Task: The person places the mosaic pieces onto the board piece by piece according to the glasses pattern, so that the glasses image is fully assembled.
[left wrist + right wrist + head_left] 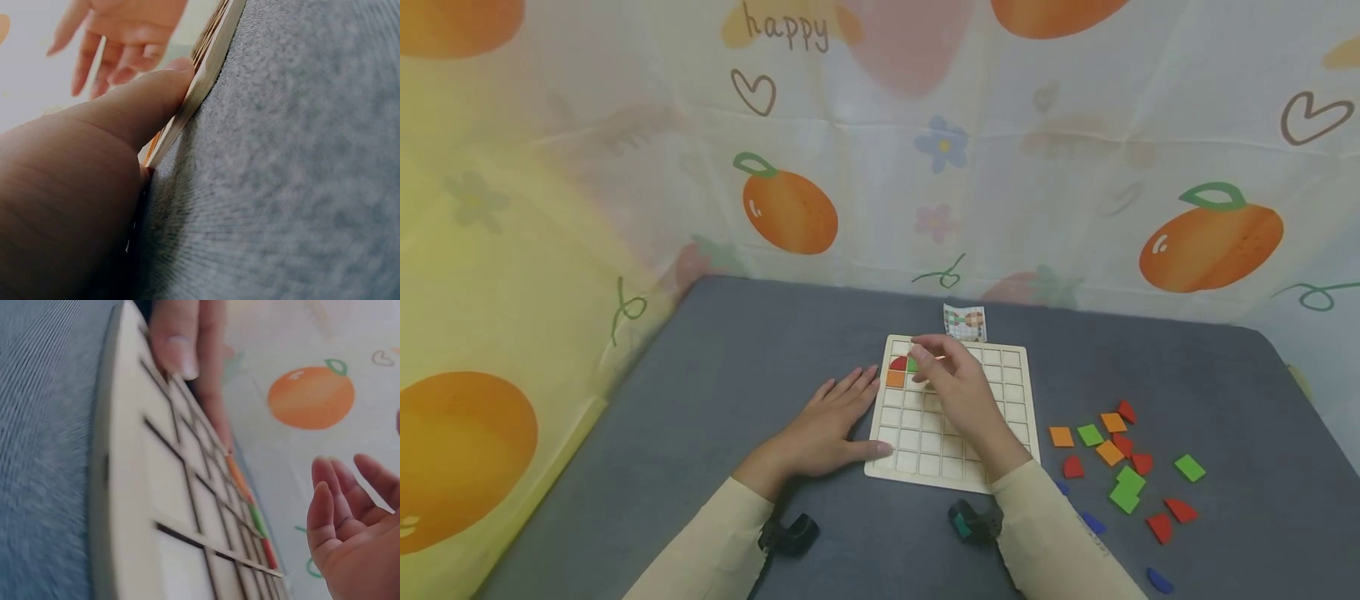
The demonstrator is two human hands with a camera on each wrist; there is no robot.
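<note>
A pale wooden grid board lies on the dark table. Near its upper left corner sit a red quarter-round piece, an orange square and a green piece, partly covered by my right hand. My left hand rests beside the board's left edge, fingers spread, and its thumb touches the rim. Above the board's upper part hovers my right hand. In the right wrist view, the right hand has loosely bent fingers, apart from the board, with nothing visible between them.
A small printed pattern card lies behind the board. To the right are scattered loose red pieces, orange squares, green pieces and blue pieces; my right sleeve partly covers some. A fruit-printed cloth hangs behind the table.
</note>
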